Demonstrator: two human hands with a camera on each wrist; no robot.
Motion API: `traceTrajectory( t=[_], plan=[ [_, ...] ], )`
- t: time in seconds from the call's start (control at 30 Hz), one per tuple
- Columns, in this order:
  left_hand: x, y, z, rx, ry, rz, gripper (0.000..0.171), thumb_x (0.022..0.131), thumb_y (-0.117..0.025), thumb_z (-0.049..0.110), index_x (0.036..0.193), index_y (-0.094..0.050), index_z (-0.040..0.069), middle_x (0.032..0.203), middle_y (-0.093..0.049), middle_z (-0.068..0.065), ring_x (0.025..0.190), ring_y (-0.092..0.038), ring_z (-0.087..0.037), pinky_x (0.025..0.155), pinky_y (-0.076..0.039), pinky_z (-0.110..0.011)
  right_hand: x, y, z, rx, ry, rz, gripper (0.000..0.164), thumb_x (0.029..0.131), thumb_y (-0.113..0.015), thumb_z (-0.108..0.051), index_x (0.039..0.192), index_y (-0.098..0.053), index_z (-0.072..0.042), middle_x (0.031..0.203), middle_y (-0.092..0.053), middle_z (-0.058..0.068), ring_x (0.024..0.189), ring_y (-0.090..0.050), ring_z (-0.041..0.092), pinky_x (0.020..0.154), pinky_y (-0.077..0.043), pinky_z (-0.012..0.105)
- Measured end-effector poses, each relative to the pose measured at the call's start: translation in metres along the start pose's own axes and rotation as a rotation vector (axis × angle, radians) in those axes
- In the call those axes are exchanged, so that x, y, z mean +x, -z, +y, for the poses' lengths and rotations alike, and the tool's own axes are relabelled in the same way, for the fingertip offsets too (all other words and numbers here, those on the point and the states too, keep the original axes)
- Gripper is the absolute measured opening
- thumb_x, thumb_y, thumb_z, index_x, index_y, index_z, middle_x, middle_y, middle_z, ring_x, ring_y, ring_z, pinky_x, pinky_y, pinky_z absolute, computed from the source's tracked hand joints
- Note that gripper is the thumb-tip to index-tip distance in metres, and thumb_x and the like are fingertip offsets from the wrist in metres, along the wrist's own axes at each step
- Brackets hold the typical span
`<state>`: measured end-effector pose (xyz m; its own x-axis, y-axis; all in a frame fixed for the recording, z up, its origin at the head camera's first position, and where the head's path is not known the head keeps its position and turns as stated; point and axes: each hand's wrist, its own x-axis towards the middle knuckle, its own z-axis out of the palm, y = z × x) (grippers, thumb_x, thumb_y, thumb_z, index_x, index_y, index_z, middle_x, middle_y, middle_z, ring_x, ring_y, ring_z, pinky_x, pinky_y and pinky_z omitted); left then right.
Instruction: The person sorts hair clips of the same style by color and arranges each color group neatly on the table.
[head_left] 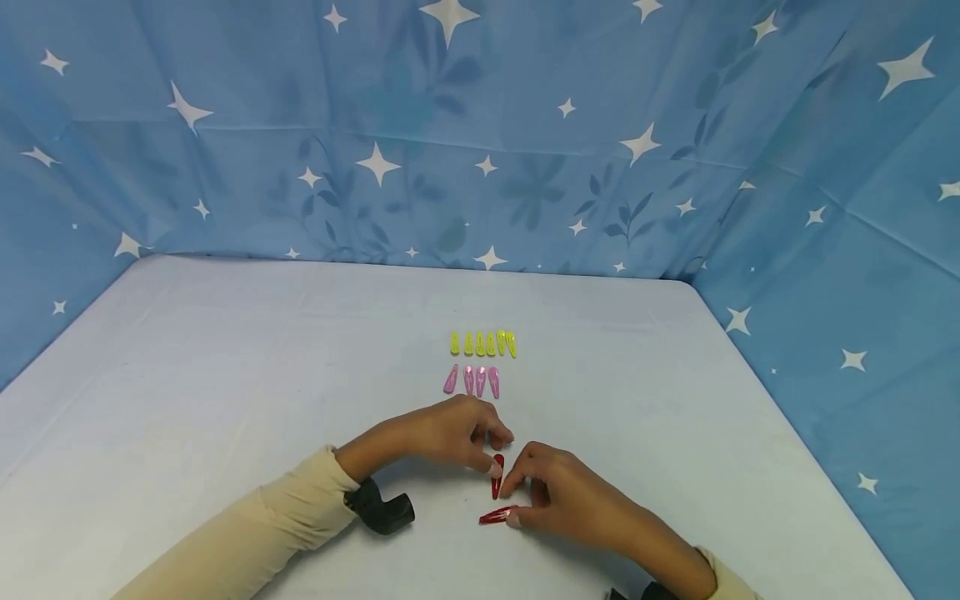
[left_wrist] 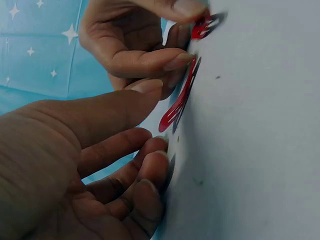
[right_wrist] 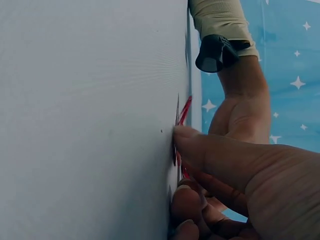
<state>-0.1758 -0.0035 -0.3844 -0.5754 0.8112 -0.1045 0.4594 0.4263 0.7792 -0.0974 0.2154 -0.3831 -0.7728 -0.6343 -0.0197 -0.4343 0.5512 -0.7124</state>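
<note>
Two red snap hair clips are at the hands. One red hair clip [head_left: 496,487] points up and down in the head view, with my left hand [head_left: 454,431] over its upper end. In the left wrist view, the left thumb [left_wrist: 145,97] and the loosely bent fingers stand apart around that clip's rounded end [left_wrist: 170,116]. My right hand [head_left: 573,497] holds the other red hair clip [head_left: 493,517] by one end under the thumb; its free end tilts off the table in the right wrist view. The right index fingertip reaches the first clip's narrow end.
A row of several yellow hair clips [head_left: 480,344] lies farther back on the white table [head_left: 225,375]. Just beyond the left hand is a row of several pink hair clips [head_left: 481,381]. A blue star-patterned curtain [head_left: 480,167] borders the table.
</note>
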Motion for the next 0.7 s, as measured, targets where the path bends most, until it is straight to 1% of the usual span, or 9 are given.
traceTrajectory(
  t=[0.1,0.2,0.3,0.43,0.53,0.63,0.7],
  plan=[
    [0.000,-0.003,0.000,-0.003,0.006,0.004,0.033,0.082,-0.078,0.011,0.115,-0.074,0.007,0.092,-0.064,0.003,0.068,-0.053,-0.001,0.062,-0.044,-0.017,0.000,-0.001,-0.001,-0.018,0.002,0.005,0.010,0.084,-0.079,-0.017,0.091,-0.073,-0.022,0.090,-0.058,-0.009,0.068,-0.047,-0.002,0.062,-0.044,0.016],
    [0.001,-0.005,-0.001,-0.012,0.017,0.006,0.031,0.083,-0.077,0.008,0.114,-0.074,0.007,0.089,-0.065,0.005,0.070,-0.053,-0.001,0.064,-0.045,-0.018,0.000,-0.001,-0.001,-0.015,0.013,0.008,0.009,0.085,-0.078,-0.015,0.086,-0.073,-0.022,0.089,-0.057,-0.008,0.068,-0.048,-0.003,0.061,-0.045,0.016],
    [0.002,-0.007,-0.001,-0.035,0.014,-0.004,0.027,0.085,-0.073,0.005,0.111,-0.075,0.005,0.086,-0.067,0.004,0.073,-0.055,0.001,0.069,-0.046,-0.017,0.001,-0.001,0.002,-0.002,0.032,0.013,0.009,0.086,-0.077,-0.013,0.086,-0.072,-0.021,0.090,-0.058,-0.009,0.068,-0.049,-0.003,0.062,-0.046,0.016],
    [0.002,-0.006,-0.001,-0.048,-0.011,-0.017,0.017,0.087,-0.069,0.002,0.102,-0.077,0.005,0.087,-0.071,0.002,0.075,-0.056,0.004,0.072,-0.048,-0.016,0.002,0.000,0.008,0.024,0.049,0.013,0.010,0.087,-0.075,-0.013,0.088,-0.069,-0.021,0.089,-0.060,-0.010,0.070,-0.049,-0.004,0.062,-0.046,0.017],
    [0.001,-0.005,-0.001,-0.048,-0.021,-0.019,0.012,0.088,-0.070,0.004,0.096,-0.078,0.007,0.089,-0.072,0.003,0.076,-0.057,0.004,0.072,-0.049,-0.017,0.002,0.002,0.010,0.067,0.024,0.000,0.008,0.088,-0.075,-0.018,0.090,-0.069,-0.022,0.086,-0.062,-0.011,0.069,-0.050,-0.004,0.062,-0.047,0.017],
    [0.001,-0.003,-0.001,-0.055,-0.015,-0.016,0.010,0.090,-0.069,0.008,0.093,-0.077,0.012,0.085,-0.070,0.007,0.074,-0.056,0.003,0.071,-0.049,-0.017,0.002,0.005,0.012,0.113,-0.019,-0.005,0.003,0.090,-0.073,-0.021,0.091,-0.071,-0.020,0.083,-0.066,-0.012,0.068,-0.053,-0.003,0.061,-0.047,0.018],
    [0.001,-0.003,-0.001,-0.068,-0.002,-0.009,0.009,0.092,-0.069,0.010,0.092,-0.077,0.015,0.081,-0.068,0.008,0.072,-0.055,0.002,0.069,-0.047,-0.017,0.002,0.006,0.013,0.135,-0.044,0.000,0.000,0.090,-0.072,-0.019,0.091,-0.072,-0.019,0.082,-0.067,-0.011,0.070,-0.054,-0.002,0.063,-0.048,0.019]
  ],
)
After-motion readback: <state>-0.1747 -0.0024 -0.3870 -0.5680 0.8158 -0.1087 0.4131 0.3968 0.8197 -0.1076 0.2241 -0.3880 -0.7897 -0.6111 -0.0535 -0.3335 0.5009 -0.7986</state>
